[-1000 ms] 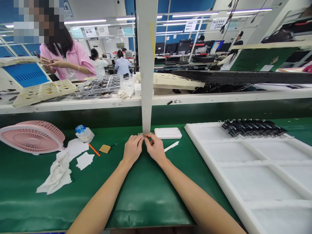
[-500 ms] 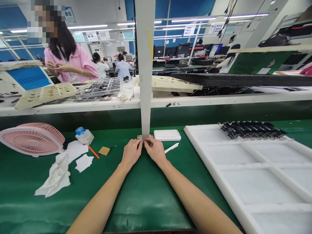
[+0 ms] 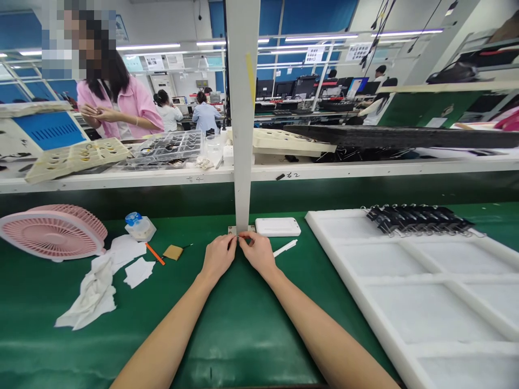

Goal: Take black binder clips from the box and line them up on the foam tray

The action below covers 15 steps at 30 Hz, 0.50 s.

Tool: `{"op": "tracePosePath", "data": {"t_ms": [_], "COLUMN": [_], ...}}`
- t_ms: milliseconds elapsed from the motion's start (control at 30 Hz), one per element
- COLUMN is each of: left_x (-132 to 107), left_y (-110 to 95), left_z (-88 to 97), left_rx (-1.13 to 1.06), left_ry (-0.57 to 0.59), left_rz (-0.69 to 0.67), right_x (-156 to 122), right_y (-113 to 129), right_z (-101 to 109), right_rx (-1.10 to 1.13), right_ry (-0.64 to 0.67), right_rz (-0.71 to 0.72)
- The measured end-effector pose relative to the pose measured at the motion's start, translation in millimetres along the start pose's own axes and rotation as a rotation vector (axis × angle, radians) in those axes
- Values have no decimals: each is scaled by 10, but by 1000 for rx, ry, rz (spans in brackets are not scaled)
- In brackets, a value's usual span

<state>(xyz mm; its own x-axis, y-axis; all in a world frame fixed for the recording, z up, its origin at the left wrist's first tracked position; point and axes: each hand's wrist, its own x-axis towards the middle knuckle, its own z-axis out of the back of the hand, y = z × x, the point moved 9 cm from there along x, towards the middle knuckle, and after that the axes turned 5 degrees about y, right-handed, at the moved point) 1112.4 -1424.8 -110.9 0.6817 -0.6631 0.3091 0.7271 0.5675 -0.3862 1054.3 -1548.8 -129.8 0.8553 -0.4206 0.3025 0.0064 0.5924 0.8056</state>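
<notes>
Both hands meet close to the foot of a white post (image 3: 242, 200), above the green mat (image 3: 239, 324). My left hand (image 3: 219, 256) is closed in a pinch, its fingertips turned toward the other hand. My right hand (image 3: 257, 252) pinches from the other side, thumb and forefinger together. A tiny thing seems to sit between the fingertips, too small and covered to name. Just right of my right hand lie a white pen (image 3: 285, 248) and a white rectangular case (image 3: 278, 227). Left of my left hand is a small tan sponge (image 3: 173, 252) beside an orange stick (image 3: 155, 253).
A pink fan (image 3: 54, 232), a crumpled white cloth (image 3: 90, 294) and a blue-capped bottle (image 3: 140, 226) stand or lie at left. The white divided foam tray (image 3: 417, 310) fills the right, with black clips (image 3: 419, 219) at its back. A person in pink (image 3: 117, 105) stands beyond the shelf.
My hands stay together in nearly the same place, with only slight finger movement. The view has shifted very slightly.
</notes>
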Motion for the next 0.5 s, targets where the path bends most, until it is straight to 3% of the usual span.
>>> {"op": "tracePosePath", "data": {"t_ms": [500], "left_x": [4], "left_y": [-30], "left_z": [35], "left_rx": [18], "left_ry": [34], "left_rz": [26], "right_x": [-10], "right_y": [-49], "right_z": [-10], "right_rx": [-126], "right_ry": [48], "right_rz": [-118]}}
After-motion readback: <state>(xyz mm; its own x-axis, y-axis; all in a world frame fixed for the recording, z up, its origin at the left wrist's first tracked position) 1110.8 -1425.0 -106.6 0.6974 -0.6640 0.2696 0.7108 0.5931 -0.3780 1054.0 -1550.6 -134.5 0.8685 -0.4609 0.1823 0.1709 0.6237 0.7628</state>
